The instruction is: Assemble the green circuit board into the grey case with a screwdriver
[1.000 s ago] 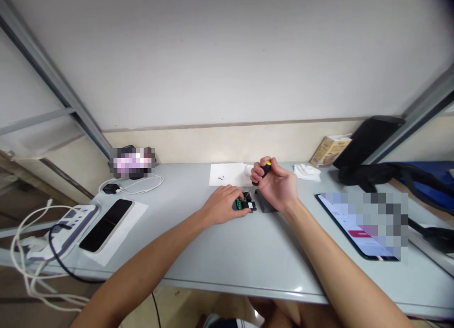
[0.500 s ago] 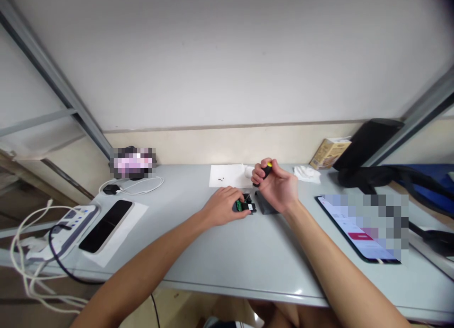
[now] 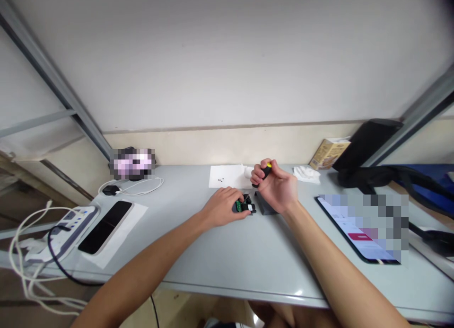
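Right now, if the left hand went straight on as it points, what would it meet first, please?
Beyond the small device it holds, the left hand would probably first meet the dark grey piece, partly hidden behind the right hand, though depth is hard to judge.

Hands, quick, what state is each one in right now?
Left hand: closed, holding the small black device.
Right hand: closed around the screwdriver.

Grey desk (image 3: 230,259) against a pale wall (image 3: 227,58)
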Available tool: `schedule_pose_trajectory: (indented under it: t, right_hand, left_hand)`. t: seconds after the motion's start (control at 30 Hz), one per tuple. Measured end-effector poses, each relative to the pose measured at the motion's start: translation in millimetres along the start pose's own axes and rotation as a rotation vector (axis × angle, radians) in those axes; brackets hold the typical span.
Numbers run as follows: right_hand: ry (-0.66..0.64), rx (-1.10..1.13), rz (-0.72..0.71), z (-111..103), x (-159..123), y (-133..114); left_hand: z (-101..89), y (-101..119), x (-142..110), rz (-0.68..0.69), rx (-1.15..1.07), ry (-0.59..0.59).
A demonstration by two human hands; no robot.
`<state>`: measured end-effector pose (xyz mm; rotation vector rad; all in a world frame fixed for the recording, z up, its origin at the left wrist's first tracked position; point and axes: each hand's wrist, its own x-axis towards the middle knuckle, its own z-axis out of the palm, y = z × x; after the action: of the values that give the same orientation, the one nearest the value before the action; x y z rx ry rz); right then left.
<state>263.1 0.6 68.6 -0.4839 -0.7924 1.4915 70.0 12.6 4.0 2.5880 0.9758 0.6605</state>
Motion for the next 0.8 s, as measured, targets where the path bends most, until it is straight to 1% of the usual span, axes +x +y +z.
schedule_pose_trajectory:
  t: [0.37,0.6,0.8]
  right_hand:
    - [0.003,0.004,-0.004,0.9,-0.1,-1.9]
    - [-0.006,0.011,-0.003,0.5,-0.2,0.2]
    - [-0.009,0.030,0.000,-0.2,-0.1,0.4]
  left_hand:
    - [-2.1,2.0,0.3,-0.007,0.005,-0.009]
    - [0.5,-0.2,-0.2,0.009,-0.001,0.002]
    - [-0.2,-0.3,0.5,-0.002,0.000,0.000]
